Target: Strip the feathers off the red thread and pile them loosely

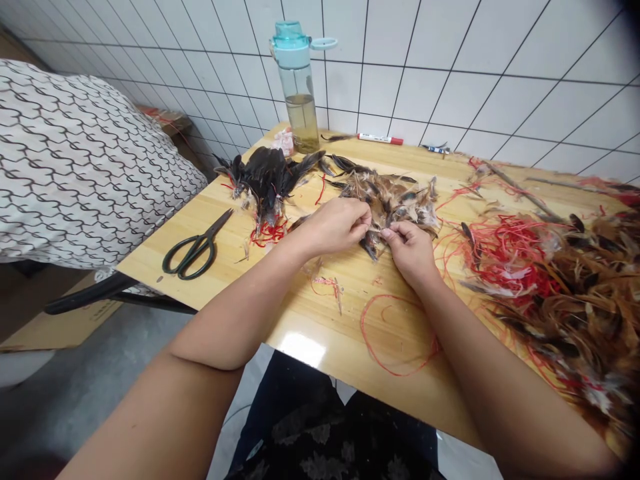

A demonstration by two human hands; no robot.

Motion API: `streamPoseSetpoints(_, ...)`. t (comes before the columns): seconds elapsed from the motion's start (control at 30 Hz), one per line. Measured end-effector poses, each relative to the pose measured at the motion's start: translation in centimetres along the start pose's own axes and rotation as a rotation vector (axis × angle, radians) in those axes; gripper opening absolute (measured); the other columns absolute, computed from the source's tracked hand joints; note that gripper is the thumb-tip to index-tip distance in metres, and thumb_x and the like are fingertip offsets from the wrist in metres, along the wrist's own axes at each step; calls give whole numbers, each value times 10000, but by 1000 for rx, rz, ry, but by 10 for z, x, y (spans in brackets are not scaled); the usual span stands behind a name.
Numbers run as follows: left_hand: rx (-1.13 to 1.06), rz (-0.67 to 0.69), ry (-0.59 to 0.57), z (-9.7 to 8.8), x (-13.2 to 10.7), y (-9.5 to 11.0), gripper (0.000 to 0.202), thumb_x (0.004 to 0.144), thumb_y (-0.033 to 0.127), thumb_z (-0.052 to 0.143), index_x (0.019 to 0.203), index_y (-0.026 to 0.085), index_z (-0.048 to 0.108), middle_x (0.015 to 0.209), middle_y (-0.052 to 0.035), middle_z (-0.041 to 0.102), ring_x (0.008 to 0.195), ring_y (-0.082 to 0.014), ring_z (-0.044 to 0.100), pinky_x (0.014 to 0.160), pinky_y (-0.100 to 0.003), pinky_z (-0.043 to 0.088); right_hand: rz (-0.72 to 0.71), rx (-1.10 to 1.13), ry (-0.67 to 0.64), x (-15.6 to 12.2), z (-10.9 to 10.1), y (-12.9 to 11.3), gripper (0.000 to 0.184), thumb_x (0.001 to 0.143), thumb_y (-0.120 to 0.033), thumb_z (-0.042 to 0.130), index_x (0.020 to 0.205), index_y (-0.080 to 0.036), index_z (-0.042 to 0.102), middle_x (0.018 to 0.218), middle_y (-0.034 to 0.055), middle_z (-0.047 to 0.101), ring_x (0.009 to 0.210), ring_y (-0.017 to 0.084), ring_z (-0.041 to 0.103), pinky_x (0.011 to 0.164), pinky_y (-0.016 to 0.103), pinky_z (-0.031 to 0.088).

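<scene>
My left hand [343, 223] is closed, its fingertips pinched at the front of a heap of brown feathers [385, 193]. What lies between those fingers is too small to make out. Just to its right, my right hand [413, 250] pinches a feather by its thin pale end, thumb against forefinger. The two hands are close together, low over the table. Dark-tipped feathers [370, 245] show below and between them. Left of the heap lies a bunch of black feathers [267, 177] with red string [267, 233] at its base.
Black-handled scissors [197, 247] lie on the wooden table [320, 327] at left. A water bottle [300, 100] stands at the back near a red-capped marker [380, 139]. On the right are tangled red string [515, 253] and a large brown feather pile [590, 300]. A tiled wall [400, 60] rises behind.
</scene>
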State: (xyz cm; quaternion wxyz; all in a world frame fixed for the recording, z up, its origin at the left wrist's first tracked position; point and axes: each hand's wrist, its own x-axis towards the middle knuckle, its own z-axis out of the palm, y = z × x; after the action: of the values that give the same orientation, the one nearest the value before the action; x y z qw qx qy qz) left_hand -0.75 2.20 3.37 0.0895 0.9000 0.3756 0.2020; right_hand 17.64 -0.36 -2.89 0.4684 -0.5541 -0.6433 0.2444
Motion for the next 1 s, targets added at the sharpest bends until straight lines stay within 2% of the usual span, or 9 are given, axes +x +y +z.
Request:
streamPoseSetpoints(0.57,30,3,-34,-1,0,2,163,815,154,485,809,160,647,776,-43,668,729,-165,580,686,-286,409,-4,-9,-22,0,0,-1,141,747,-305,577,645,-208,581,637,3,525,657,163,485,668,309,390)
streamPoseSetpoints(0.8,27,6,-25,4,2,2,163,830,180,482,816,159,643,816,-55,684,783,-180,608,729,-297,433,-10,-2,-47,-1,2,-4,106,737,-290,608,674,-206,623,683,11,584,656,158,501,640,293,400)
streamPoseSetpoints(1.0,23,15,-7,9,2,2,153,850,193,488,806,155,630,816,-62,675,786,-186,601,744,-310,436,-22,4,-97,-1,2,-5,127,742,-252,617,628,-199,593,669,8,567,676,157,513,688,302,404)
